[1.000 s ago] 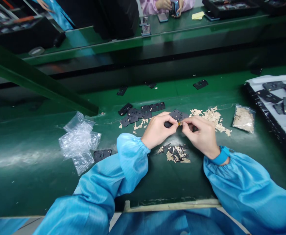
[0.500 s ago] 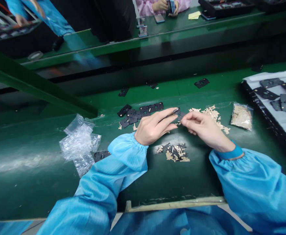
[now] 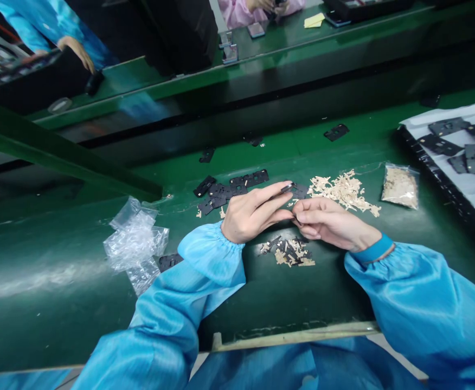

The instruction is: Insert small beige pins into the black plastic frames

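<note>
My left hand (image 3: 254,213) pinches a small black part (image 3: 288,187) at its fingertips, just in front of a black perforated plate (image 3: 300,190). My right hand (image 3: 329,220) faces it, with a tiny dark piece (image 3: 297,220) held between finger and thumb. Several black plates (image 3: 229,189) lie beyond my left hand. A heap of beige paper-like strips (image 3: 341,190) lies beyond my right hand. Below both hands is a small mixed pile of black and beige scraps (image 3: 288,253).
The green belt (image 3: 78,287) runs under everything. To the left lies a crumpled clear plastic bag (image 3: 135,244). A bag of beige pieces (image 3: 400,187) and a white-lined tray of black plates (image 3: 444,157) are at right. Co-workers in pink and blue sleeves (image 3: 257,5) work across the far bench.
My hands have drawn slightly apart from their close pinch, and the left fingers have straightened. The view has shifted slightly, with the belt items sitting a little higher in the frame.
</note>
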Tool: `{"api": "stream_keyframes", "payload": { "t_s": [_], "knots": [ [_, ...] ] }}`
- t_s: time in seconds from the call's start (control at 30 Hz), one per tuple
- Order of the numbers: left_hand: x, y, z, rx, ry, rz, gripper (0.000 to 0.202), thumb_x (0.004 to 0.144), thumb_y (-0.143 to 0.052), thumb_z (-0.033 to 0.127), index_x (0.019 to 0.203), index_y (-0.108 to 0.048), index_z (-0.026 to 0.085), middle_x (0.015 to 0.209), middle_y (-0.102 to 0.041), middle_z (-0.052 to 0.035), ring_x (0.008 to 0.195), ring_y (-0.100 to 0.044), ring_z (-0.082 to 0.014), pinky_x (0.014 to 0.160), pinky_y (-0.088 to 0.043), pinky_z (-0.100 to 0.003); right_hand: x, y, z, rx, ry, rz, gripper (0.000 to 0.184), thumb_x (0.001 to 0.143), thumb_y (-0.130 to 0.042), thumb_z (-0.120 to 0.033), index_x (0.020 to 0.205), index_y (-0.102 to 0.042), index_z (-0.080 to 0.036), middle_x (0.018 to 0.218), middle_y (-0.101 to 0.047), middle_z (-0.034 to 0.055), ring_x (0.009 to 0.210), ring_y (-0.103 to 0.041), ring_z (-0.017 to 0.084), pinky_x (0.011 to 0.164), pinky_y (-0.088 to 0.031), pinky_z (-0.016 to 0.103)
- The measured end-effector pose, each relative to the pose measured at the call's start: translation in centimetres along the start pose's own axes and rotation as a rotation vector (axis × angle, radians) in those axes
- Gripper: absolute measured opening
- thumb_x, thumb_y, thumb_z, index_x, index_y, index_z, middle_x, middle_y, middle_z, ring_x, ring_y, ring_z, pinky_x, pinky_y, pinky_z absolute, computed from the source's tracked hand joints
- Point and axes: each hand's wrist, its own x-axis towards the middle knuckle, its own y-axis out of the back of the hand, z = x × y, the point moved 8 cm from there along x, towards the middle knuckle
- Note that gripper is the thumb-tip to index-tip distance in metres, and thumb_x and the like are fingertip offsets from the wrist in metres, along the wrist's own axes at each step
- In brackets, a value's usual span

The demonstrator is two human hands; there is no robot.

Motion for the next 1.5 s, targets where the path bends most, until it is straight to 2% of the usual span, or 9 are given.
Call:
{"api": "stream_keyframes", "payload": {
  "t_s": [0.17,0.3,0.4,0.5,0.7,0.93,1.2,1.3,1.5],
  "knots": [
    [0.6,-0.7,-0.9,-0.063,0.159,-0.036,0.037,0.092,-0.071,0.046,0.122,-0.073,0.025,0.131,-0.071,-0.0093,0.117,-0.071,-0.0218,0.101,-0.058,-0.03,0.2,0.8,-0.5,-0.118,0.092,0.101,0.021,0.076,-0.081,-0.029,0.074,-0.065,-0.015,0.056,-0.049,-0.0066,0.045,-0.035,0.004,0.048,-0.021,0.023],
    [0.7,-1.0,-3.1,-0.225,0.518,0.0,0.027,0.102,-0.055,0.035,0.117,-0.073,0.021,0.125,-0.072,-0.0086,0.122,-0.065,-0.023,0.108,-0.052,-0.039,-0.1,2.5,-2.2,-0.312,0.29,0.333,0.013,0.078,-0.075,-0.025,0.076,-0.064,-0.017,0.056,-0.051,-0.0063,0.048,-0.039,0.006,0.048,-0.024,0.024],
    [0.0,-2.6,-4.1,-0.482,0.776,-0.056,0.032,0.103,-0.045,0.022,0.119,-0.072,0.023,0.122,-0.073,-0.0042,0.1,-0.069,-0.0184,0.094,-0.056,-0.035,-0.5,3.2,-3.1,-0.433,0.404,0.482,0.012,0.074,-0.075,-0.023,0.076,-0.065,-0.017,0.062,-0.057,-0.0042,0.05,-0.044,0.007,0.048,-0.03,0.024],
    [-0.9,-4.1,-4.0,-0.756,0.923,-0.031,0.039,0.094,-0.053,0.015,0.129,-0.067,0.025,0.13,-0.07,-0.0036,0.09,-0.069,-0.015,0.077,-0.056,-0.027,-0.6,3.3,-3.1,-0.482,0.457,0.556,0.011,0.07,-0.073,-0.022,0.073,-0.064,-0.018,0.062,-0.057,-0.0039,0.05,-0.045,0.008,0.048,-0.032,0.024],
    [-2.5,-5.9,-4.4,-1.035,1.16,0.089,0.045,0.08,-0.072,0.011,0.123,-0.062,0.015,0.103,-0.075,-0.0064,0.087,-0.073,-0.0145,0.083,-0.06,-0.027,0.0,3.2,-2.0,-0.549,0.455,0.604,0.013,0.069,-0.072,-0.028,0.072,-0.063,-0.019,0.063,-0.06,-0.0012,0.054,-0.049,0.01,0.05,-0.038,0.025],
    [-2.6,-5.6,-4.9,-0.968,1.173,0.084,0.021,0.079,-0.074,0.011,0.095,-0.062,0.015,0.094,-0.073,-0.0034,0.079,-0.071,-0.0121,0.072,-0.061,-0.024,0.4,3.3,-1.6,-0.622,0.455,0.583,0.01,0.07,-0.071,-0.023,0.073,-0.063,-0.019,0.061,-0.058,-0.0022,0.053,-0.049,0.01,0.049,-0.037,0.024],
    [-1.8,-4.6,-5.4,-0.827,0.995,-0.019,0.028,0.087,-0.065,0.015,0.115,-0.07,0.019,0.114,-0.07,-0.0052,0.087,-0.072,-0.0139,0.071,-0.064,-0.025,-0.2,3.8,-2.7,-0.503,0.54,0.625,0.011,0.074,-0.071,-0.024,0.073,-0.061,-0.02,0.057,-0.056,-0.0045,0.044,-0.044,0.007,0.044,-0.031,0.023],
    [-1.5,-4.2,-5.5,-0.773,0.992,-0.045,0.032,0.083,-0.072,0.018,0.115,-0.069,0.018,0.105,-0.073,-0.0046,0.072,-0.069,-0.011,0.062,-0.059,-0.022,-0.1,3.9,-2.8,-0.497,0.549,0.615,0.012,0.074,-0.072,-0.024,0.074,-0.061,-0.02,0.057,-0.056,-0.0046,0.044,-0.044,0.007,0.044,-0.031,0.023],
    [-1.3,-3.7,-5.9,-0.785,1.011,0.014,0.019,0.081,-0.075,0.025,0.096,-0.066,0.016,0.087,-0.072,-0.0012,0.079,-0.068,-0.0132,0.076,-0.057,-0.025,0.0,3.8,-2.6,-0.546,0.536,0.589,0.011,0.074,-0.072,-0.024,0.074,-0.062,-0.019,0.059,-0.056,-0.0039,0.046,-0.045,0.008,0.044,-0.033,0.023]
  ]
}}
